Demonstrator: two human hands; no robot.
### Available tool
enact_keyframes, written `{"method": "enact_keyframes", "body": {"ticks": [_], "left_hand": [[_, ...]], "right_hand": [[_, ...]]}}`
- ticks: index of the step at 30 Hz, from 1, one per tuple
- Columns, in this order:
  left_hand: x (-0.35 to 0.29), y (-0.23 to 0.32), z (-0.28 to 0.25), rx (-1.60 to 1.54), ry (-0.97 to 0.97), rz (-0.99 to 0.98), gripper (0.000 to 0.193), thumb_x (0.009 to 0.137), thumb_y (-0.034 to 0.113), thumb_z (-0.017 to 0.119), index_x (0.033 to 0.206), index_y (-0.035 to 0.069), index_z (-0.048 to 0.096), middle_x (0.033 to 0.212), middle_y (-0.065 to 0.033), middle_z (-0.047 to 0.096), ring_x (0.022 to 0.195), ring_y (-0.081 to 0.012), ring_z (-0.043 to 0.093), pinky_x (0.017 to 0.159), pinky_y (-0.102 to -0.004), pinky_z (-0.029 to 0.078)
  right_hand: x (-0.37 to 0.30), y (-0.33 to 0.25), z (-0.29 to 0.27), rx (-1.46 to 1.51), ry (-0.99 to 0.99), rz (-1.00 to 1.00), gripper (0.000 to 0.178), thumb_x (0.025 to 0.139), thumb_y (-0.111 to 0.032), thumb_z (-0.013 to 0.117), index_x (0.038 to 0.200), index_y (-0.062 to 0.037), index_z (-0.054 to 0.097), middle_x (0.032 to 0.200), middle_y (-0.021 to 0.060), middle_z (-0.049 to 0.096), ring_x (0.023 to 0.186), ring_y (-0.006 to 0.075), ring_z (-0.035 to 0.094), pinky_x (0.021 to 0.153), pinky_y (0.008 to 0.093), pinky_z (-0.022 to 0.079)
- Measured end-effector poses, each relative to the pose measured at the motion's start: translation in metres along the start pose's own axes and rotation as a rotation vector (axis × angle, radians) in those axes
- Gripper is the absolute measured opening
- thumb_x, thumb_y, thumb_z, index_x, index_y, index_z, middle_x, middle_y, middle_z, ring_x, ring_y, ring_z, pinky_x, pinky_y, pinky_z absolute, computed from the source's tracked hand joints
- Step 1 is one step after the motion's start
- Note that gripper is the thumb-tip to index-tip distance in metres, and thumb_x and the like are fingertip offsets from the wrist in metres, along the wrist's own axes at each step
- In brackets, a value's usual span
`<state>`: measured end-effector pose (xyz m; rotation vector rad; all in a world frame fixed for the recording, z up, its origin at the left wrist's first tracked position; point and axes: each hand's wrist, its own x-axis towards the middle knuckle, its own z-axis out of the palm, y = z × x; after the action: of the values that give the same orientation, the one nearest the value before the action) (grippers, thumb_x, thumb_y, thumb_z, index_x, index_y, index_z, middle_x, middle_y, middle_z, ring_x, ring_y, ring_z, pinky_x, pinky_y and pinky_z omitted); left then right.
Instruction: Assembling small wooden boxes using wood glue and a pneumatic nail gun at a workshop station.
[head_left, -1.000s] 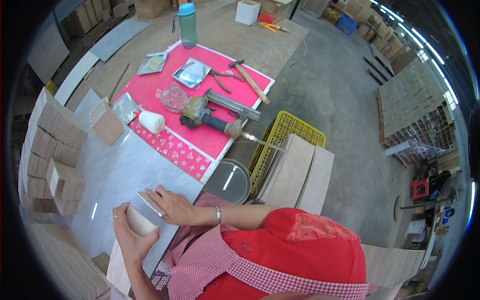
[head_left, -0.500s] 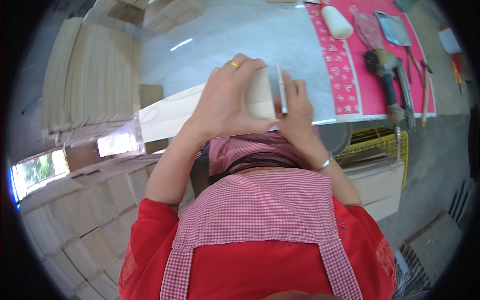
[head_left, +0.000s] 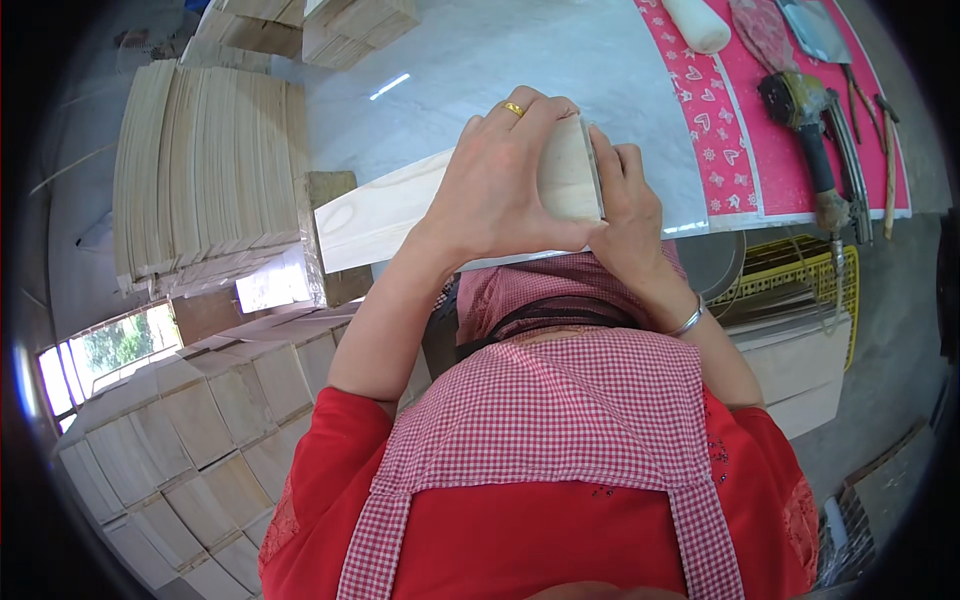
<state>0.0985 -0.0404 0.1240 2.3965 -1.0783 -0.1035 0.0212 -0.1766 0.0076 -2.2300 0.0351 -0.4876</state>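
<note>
While the left hand [head_left: 495, 190] spans a wooden piece [head_left: 570, 185] at the near edge of the table [head_left: 450, 85], pinching it between thumb and fingers, the right hand [head_left: 628, 200] grips a thin plate [head_left: 598, 178] at its right end, and farther away a nail gun [head_left: 816, 150] lies on a pink sheet [head_left: 772, 190].

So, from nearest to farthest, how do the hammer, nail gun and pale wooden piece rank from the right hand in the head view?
1. Pale wooden piece: just left of the right hand.
2. Nail gun: off to the right, on the pink sheet.
3. Hammer: farther right, beyond the nail gun.
</note>
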Motion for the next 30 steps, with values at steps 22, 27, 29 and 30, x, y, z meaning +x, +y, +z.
{"method": "enact_keyframes", "body": {"ticks": [22,27,29,30], "left_hand": [[0.0032,-0.003,0.0046,0.003,-0.025,-0.007,0.085,0.05,0.039,0.086,0.12,0.001,0.056,0.111,-0.0148,0.058,0.098,-0.0336,0.06,0.084,-0.042,0.044],[0.0031,-0.0061,0.0072,-0.008,-0.028,-0.001,0.082,0.052,0.033,0.086,0.121,0.004,0.054,0.109,-0.0143,0.057,0.093,-0.0348,0.059,0.084,-0.0437,0.047],[0.0034,-0.0066,0.0086,0.0,-0.017,0.016,0.083,0.051,0.033,0.087,0.122,0.004,0.054,0.109,-0.0143,0.057,0.093,-0.0348,0.059,0.084,-0.0438,0.047],[0.0034,-0.0068,0.0092,0.004,-0.012,0.025,0.084,0.051,0.033,0.087,0.122,0.004,0.054,0.109,-0.0144,0.057,0.093,-0.0349,0.059,0.083,-0.0438,0.047]], "right_hand": [[-0.0003,-0.0015,-0.0015,-0.027,-0.01,-0.002,0.075,0.072,-0.013,0.076,0.14,-0.0017,0.044,0.106,0.0153,0.05,0.077,0.0333,0.066,0.061,0.0405,0.055],[-0.0001,-0.0019,-0.0025,-0.027,-0.019,0.003,0.076,0.072,-0.013,0.076,0.14,-0.0018,0.044,0.107,0.015,0.05,0.077,0.0329,0.065,0.061,0.0401,0.055],[-0.0003,-0.0001,-0.0011,-0.025,-0.003,-0.006,0.076,0.071,-0.013,0.076,0.14,-0.0019,0.044,0.106,0.0149,0.05,0.077,0.0328,0.065,0.06,0.0403,0.055],[-0.0001,0.001,-0.0003,-0.026,0.014,-0.018,0.076,0.071,-0.013,0.076,0.14,-0.0019,0.045,0.105,0.0147,0.05,0.077,0.0326,0.065,0.06,0.0406,0.054]]}}
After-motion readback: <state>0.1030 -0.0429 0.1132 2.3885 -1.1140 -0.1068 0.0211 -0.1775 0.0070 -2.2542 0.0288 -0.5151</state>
